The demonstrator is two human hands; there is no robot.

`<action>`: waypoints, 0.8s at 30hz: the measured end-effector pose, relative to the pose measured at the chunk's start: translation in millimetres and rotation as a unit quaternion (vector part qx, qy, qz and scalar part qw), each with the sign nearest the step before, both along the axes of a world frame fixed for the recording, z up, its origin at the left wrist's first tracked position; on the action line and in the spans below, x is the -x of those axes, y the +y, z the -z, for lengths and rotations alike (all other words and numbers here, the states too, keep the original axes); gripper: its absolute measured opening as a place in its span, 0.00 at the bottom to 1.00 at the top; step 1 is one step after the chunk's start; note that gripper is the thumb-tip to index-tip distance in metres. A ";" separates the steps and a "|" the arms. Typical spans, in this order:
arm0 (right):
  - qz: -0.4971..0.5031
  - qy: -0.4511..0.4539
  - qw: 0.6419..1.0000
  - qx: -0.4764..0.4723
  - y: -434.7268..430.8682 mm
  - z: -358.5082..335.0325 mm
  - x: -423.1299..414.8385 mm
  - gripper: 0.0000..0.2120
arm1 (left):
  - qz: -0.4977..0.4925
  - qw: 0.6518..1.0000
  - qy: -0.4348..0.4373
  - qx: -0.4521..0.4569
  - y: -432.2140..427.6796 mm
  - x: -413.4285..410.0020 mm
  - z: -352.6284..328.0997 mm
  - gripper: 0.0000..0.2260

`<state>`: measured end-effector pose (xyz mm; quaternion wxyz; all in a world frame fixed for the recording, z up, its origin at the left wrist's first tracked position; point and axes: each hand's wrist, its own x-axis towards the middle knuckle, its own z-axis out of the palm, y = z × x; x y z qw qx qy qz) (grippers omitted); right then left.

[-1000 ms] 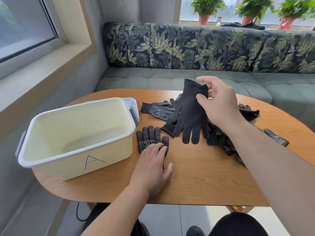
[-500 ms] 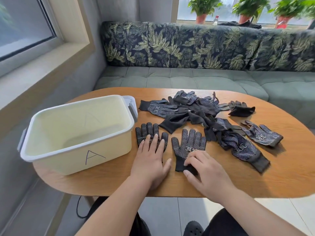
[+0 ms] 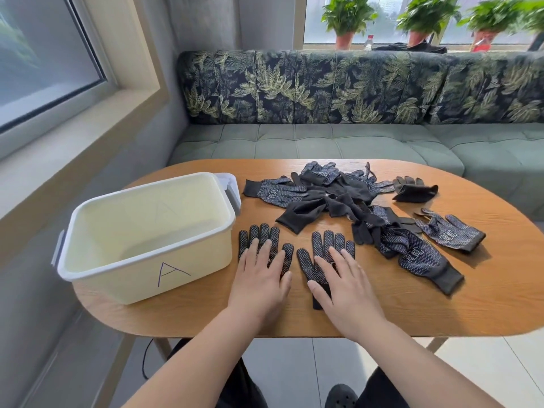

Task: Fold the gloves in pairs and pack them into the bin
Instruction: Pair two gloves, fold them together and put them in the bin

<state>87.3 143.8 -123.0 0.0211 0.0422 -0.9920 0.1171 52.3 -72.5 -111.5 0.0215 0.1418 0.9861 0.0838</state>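
Two dotted black gloves lie flat side by side near the table's front edge. My left hand (image 3: 262,278) presses flat on the left glove (image 3: 262,235), fingers straight. My right hand (image 3: 343,282) lies flat on the right glove (image 3: 323,240). A pale yellow bin (image 3: 147,231) marked "A" stands to the left, with nothing inside. A heap of several black and dotted gloves (image 3: 338,198) sits behind the two flat ones.
The oval wooden table (image 3: 441,304) carries more gloves at the right: a dotted one (image 3: 450,234), a long one (image 3: 421,260) and a small folded dark one (image 3: 413,189). A green sofa runs behind the table. A window sill is at the left.
My right hand dropped the plain black glove onto the heap, came down to the front and laid a second dotted glove flat; it now rests spread on it. The left hand stayed.
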 end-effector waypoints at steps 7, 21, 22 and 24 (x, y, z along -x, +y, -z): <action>-0.007 0.039 0.999 -0.004 -0.7 2.3 -3.4 0.33 | 0.009 0.999 -0.042 0.030 9.5 2.5 5.5 0.33; -0.082 0.136 0.985 0.068 2.7 5.0 -13.4 0.22 | 0.070 0.990 0.098 -0.069 -3.0 -27.9 0.7 0.28; -0.084 0.157 0.981 0.078 2.6 6.1 -15.2 0.19 | 0.084 0.984 0.132 -0.088 -10.8 -29.5 2.2 0.24; -0.091 0.181 0.975 0.087 2.5 8.4 -17.8 0.16 | 0.103 0.975 0.164 -0.110 -26.0 -31.5 4.8 0.19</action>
